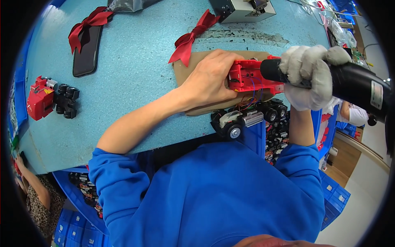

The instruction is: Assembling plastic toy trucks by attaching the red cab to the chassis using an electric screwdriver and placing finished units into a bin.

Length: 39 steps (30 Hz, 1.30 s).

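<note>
Counter (140, 78), pale blue, worn patch at far side. Red plastic shell (247, 74), hollow side up, over brown cardboard pad (185, 80) R of ctr. L grip (212, 76), bare hand, pinches shell's L end: thumb on near side, fingers on far side. R grip (308, 76), gloved in grey-white, wraps tight round black tool (354, 78); its blunt nose sits over shell's R part, contact w/ shell can't tell.

Wires (249, 103), thin, multicolour, run betw. shell & wheeled chassis (228, 119) at counter's near edge. Chassis: blk tyres, silvery tank.

Labels: white rect. sticker (376, 95) w/ dark print on tool, small in view; pale tags on blue crates (333, 193), lower R, too small to read.

Far L: red-cab truck (41, 99); dark phone (86, 53), red bow (88, 26) lying across top. 2nd bow (191, 39) by pad's far-L corner.
</note>
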Each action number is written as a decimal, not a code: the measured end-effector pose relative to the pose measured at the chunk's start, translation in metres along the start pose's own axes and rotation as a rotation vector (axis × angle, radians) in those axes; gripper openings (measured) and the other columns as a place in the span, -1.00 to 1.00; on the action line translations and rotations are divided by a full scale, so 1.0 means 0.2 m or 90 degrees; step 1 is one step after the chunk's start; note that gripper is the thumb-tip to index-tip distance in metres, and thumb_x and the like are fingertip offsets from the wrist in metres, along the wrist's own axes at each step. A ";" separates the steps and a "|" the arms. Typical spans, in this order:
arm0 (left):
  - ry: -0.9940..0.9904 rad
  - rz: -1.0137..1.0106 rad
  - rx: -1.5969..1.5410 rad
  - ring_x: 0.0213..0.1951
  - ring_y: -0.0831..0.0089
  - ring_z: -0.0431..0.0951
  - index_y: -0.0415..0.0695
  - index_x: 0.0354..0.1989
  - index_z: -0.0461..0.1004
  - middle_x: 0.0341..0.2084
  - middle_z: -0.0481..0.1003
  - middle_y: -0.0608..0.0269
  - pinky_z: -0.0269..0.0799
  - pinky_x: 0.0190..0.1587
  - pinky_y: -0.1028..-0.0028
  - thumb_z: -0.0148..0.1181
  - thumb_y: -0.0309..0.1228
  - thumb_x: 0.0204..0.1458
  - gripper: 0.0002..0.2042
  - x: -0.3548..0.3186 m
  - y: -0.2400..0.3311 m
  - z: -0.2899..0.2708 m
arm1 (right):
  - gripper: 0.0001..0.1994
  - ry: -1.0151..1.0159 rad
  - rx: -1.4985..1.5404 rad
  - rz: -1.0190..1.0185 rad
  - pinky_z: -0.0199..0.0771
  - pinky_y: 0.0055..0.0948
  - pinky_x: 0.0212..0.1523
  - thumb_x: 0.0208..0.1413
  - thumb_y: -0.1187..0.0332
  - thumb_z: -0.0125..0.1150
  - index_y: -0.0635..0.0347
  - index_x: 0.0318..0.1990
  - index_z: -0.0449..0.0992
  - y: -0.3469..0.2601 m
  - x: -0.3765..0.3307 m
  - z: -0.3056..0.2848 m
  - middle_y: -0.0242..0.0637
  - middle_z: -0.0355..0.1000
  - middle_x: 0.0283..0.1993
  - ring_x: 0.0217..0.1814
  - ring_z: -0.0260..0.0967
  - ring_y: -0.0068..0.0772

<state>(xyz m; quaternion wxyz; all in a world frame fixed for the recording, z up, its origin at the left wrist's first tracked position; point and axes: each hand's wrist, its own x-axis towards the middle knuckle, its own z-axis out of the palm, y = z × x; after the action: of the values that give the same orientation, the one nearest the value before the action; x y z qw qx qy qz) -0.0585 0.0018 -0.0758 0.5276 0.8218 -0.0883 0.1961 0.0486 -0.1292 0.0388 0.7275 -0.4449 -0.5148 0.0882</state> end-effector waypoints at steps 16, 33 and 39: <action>-0.004 -0.010 0.052 -0.13 0.09 0.45 -0.22 -0.08 0.39 -0.29 0.48 0.02 0.38 -0.02 0.25 0.35 -0.33 -0.34 -0.46 0.00 0.02 0.01 | -0.81 0.127 -0.040 -0.004 0.35 -0.42 -0.48 0.17 0.57 -0.09 0.08 -0.11 0.36 -0.03 -0.11 0.07 -0.38 0.23 -0.55 -0.61 0.19 -0.52; 0.016 0.018 0.082 -0.16 0.15 0.48 -0.14 -0.03 0.41 -0.31 0.49 0.07 0.39 -0.06 0.28 0.38 -0.28 -0.34 -0.42 0.05 0.00 0.00 | -0.67 0.399 -0.168 0.058 0.29 -0.54 -0.67 0.01 0.60 0.18 0.27 -0.04 0.31 -0.09 0.05 0.19 -0.39 0.34 -0.61 -0.69 0.31 -0.54; 0.044 0.002 0.047 -0.21 0.18 0.52 -0.18 -0.06 0.46 -0.30 0.50 0.06 0.44 -0.11 0.30 0.43 -0.23 -0.32 -0.43 0.00 0.13 -0.05 | -0.80 0.127 -0.938 -0.217 0.44 -0.38 -0.26 0.05 0.41 0.20 0.30 -0.19 0.47 -0.33 0.05 -0.60 -0.23 0.48 -0.40 -0.35 0.44 -0.36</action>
<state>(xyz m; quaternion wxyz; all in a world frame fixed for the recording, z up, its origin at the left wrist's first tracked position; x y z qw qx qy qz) -0.0698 -0.0008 -0.0496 0.4992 0.8334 -0.0645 0.2282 0.1308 -0.2283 0.0860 0.2894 -0.7355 -0.4344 -0.4319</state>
